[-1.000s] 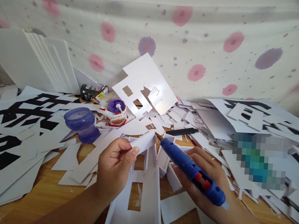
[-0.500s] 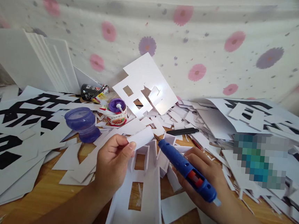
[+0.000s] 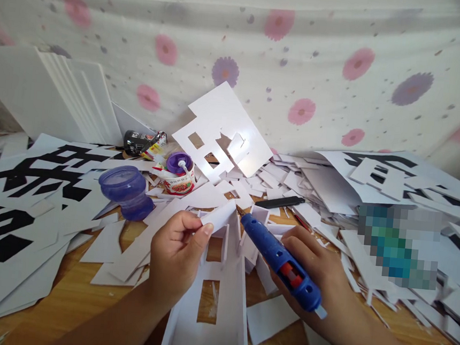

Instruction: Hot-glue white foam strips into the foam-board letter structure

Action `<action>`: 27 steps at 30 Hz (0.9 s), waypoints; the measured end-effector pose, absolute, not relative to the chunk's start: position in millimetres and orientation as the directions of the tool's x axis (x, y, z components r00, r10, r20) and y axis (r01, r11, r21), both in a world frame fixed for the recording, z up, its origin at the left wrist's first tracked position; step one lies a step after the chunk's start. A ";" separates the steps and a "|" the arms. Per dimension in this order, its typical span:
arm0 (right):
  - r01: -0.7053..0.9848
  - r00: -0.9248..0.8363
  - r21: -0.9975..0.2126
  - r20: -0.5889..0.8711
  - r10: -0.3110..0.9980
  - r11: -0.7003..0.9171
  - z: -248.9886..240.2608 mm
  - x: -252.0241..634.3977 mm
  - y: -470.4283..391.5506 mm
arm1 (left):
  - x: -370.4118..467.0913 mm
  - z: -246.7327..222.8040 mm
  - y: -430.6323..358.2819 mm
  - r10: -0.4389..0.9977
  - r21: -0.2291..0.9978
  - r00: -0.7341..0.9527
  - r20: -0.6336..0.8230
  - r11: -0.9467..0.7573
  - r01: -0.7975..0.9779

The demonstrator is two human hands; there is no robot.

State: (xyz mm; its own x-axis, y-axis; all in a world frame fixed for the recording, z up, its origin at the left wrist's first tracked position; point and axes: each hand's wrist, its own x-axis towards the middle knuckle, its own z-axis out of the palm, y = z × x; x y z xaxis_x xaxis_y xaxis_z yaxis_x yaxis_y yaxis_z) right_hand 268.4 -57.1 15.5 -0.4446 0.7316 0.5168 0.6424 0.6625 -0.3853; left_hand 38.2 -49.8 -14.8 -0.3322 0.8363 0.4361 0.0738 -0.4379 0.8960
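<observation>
Between thumb and fingers, my left hand (image 3: 178,251) pinches a small white strip (image 3: 220,218). My right hand (image 3: 312,265) is wrapped round a blue glue gun (image 3: 281,260) with a red part inside. Its nozzle is at the right end of the strip; whether they touch I cannot tell. Below both hands lies a long white foam-board tray shape (image 3: 228,306) with raised side walls and rectangular cutouts. A small white box piece (image 3: 251,241) stands at its upper right.
Purple jar (image 3: 126,191) and paper cup (image 3: 178,181) stand left of centre. A black cutter (image 3: 279,202) lies beyond the glue gun. White board scraps (image 3: 273,318) and black-printed sheets (image 3: 29,203) cover much of the wooden table. A cut board (image 3: 238,125) leans at the back.
My left hand has shifted slightly right, and the strip is tilted a little more. The rear of the glue gun has moved slightly left with my right hand.
</observation>
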 end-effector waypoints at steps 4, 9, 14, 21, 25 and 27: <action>0.664 -0.477 -0.330 0.504 0.720 0.671 18.5 266.2 -56.4 | 37.4 -14.6 -47.8 0.830 0.904 -0.380 0.409 -0.424 0.048; 0.644 -0.463 -0.347 0.532 0.709 0.681 19.6 267.9 -55.5 | 37.9 -11.6 -49.3 0.845 0.910 -0.344 0.408 -0.405 0.085; 0.624 -0.446 -0.378 0.546 0.709 0.684 16.6 269.8 -56.9 | 39.2 -10.1 -52.1 0.870 0.921 -0.306 0.387 -0.381 0.081; 0.647 -0.453 -0.380 0.506 0.734 0.661 14.3 267.5 -57.0 | 38.4 -12.4 -48.5 0.826 0.909 -0.421 0.376 -0.416 -0.003; 0.655 -0.455 -0.376 0.495 0.740 0.655 12.1 267.8 -56.3 | 37.7 -11.3 -47.6 0.825 0.913 -0.439 0.356 -0.408 -0.025; 0.659 -0.456 -0.376 0.490 0.743 0.651 11.5 267.6 -56.4 | 36.9 -11.0 -47.3 0.829 0.914 -0.435 0.352 -0.405 -0.032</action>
State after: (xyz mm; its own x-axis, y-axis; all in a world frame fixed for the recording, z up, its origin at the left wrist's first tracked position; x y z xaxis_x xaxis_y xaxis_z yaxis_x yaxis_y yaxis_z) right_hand 267.6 -56.4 11.5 -0.4556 0.7434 0.4896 0.6588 0.6515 -0.3762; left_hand 36.9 -47.3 -11.0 -0.4353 0.8286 0.3520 -0.0322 -0.4050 0.9137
